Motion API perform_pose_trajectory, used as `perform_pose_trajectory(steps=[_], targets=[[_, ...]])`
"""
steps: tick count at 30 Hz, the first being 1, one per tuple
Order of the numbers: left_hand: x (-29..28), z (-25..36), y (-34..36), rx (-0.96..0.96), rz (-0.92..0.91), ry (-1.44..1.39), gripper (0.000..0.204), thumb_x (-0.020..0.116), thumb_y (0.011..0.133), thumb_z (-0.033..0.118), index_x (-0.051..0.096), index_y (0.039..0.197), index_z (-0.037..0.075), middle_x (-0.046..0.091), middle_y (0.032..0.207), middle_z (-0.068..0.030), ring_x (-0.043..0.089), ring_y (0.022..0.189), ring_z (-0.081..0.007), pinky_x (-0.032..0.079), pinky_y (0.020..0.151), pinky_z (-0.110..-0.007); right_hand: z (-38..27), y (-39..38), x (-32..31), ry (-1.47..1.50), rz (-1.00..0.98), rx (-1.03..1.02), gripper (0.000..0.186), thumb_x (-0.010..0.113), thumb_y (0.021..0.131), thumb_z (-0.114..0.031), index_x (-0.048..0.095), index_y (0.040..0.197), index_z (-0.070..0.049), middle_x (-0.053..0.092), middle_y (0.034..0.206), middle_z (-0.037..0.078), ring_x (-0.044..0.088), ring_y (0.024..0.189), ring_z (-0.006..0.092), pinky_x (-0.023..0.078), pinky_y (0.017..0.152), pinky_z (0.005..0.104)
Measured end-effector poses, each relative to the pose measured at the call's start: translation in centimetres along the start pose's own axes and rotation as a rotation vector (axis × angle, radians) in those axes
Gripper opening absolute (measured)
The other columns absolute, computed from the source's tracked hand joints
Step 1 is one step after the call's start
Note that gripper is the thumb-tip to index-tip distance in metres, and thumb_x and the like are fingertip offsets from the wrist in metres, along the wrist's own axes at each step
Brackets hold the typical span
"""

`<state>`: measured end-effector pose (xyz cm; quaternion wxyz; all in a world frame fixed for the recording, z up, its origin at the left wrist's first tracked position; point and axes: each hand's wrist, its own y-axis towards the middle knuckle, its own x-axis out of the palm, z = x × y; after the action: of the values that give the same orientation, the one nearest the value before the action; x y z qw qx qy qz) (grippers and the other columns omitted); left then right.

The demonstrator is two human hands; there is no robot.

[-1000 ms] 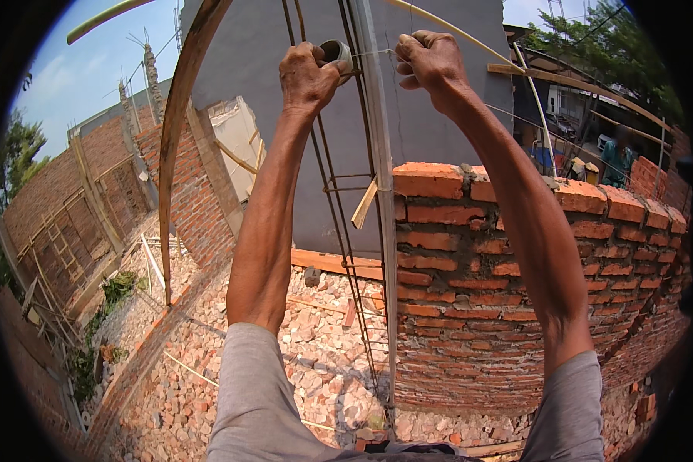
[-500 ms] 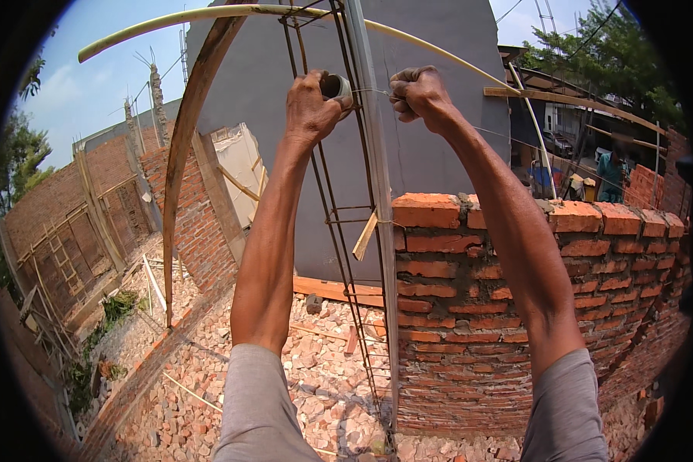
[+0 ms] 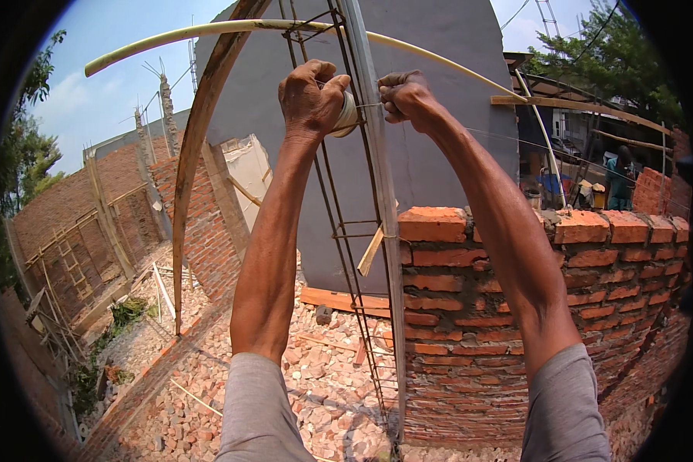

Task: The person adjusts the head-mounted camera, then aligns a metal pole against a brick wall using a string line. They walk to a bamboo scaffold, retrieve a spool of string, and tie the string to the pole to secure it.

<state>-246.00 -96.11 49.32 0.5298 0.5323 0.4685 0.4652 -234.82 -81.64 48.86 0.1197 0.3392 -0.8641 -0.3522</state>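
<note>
Raised in front of me, my left hand (image 3: 312,100) is closed around a pale round spool (image 3: 346,115) of string. My right hand (image 3: 408,98) is closed, with its fingertips pinching the thin string (image 3: 369,105). The string runs across a grey upright metal post (image 3: 379,169) that stands between the two hands. Just left of the post rises a rusty rebar cage (image 3: 333,204), which my left hand and the spool partly overlap. A small wood piece (image 3: 371,250) sticks out at an angle lower on the post.
A brick wall (image 3: 470,300) stands right of the post. One long pale pole (image 3: 431,50) crosses overhead, and a curved-looking timber (image 3: 189,169) leans at left. Broken brick rubble (image 3: 323,400) covers the ground. Behind is a grey wall (image 3: 454,146); a person (image 3: 617,181) is far right.
My right hand has come left, closer to the post, and the string between the hands is shorter. The spool has turned, hiding its hollow end. The view has shifted slightly.
</note>
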Motion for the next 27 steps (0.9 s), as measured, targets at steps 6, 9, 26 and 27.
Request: perform_pose_trajectory(steps=[6, 9, 26, 27], targets=[[0.9, 0.8, 1.9, -0.230, -0.140, -0.304, 0.020, 0.069, 0.083, 0.011, 0.071, 0.096, -0.004, 0.069, 0.076, -0.0102, 0.065, 0.065, -0.0121, 0.052, 0.056, -0.024, 0.1, 0.8, 0.6, -0.004, -0.008, -0.022, 0.018, 0.055, 0.095, -0.005, 0.064, 0.108, 0.002, 0.054, 0.069, -0.001, 0.044, 0.049, 0.0058, 0.047, 0.044, 0.0238], [1.4, 0.6, 2.7, -0.341, -0.117, -0.397, 0.022, 0.071, 0.083, 0.011, 0.069, 0.097, -0.005, 0.069, 0.076, -0.0112, 0.065, 0.065, -0.0128, 0.052, 0.054, -0.024, 0.1, 1.0, 0.7, 0.014, 0.003, -0.031, 0.017, 0.053, 0.096, -0.005, 0.065, 0.106, 0.002, 0.054, 0.069, -0.001, 0.044, 0.050, 0.0054, 0.044, 0.042, 0.0239], [2.7, 1.1, 3.3, -0.352, -0.031, -0.384, 0.025, 0.068, 0.080, 0.009, 0.070, 0.103, -0.001, 0.068, 0.077, -0.0092, 0.063, 0.065, -0.0138, 0.050, 0.057, -0.026, 0.5, 0.7, 0.9, 0.145, 0.005, 0.157, 0.022, 0.045, 0.101, -0.011, 0.063, 0.111, -0.004, 0.056, 0.070, -0.004, 0.046, 0.053, 0.0044, 0.046, 0.050, 0.0203], [2.7, 1.2, 3.4, -0.380, -0.035, -0.359, 0.028, 0.067, 0.078, 0.009, 0.071, 0.104, 0.001, 0.070, 0.082, -0.0112, 0.066, 0.074, -0.0175, 0.052, 0.069, -0.029, 0.6, 0.8, 0.8, 0.157, -0.005, 0.148, 0.022, 0.047, 0.101, -0.012, 0.064, 0.111, -0.003, 0.056, 0.069, -0.003, 0.046, 0.053, 0.0047, 0.046, 0.048, 0.0202]])
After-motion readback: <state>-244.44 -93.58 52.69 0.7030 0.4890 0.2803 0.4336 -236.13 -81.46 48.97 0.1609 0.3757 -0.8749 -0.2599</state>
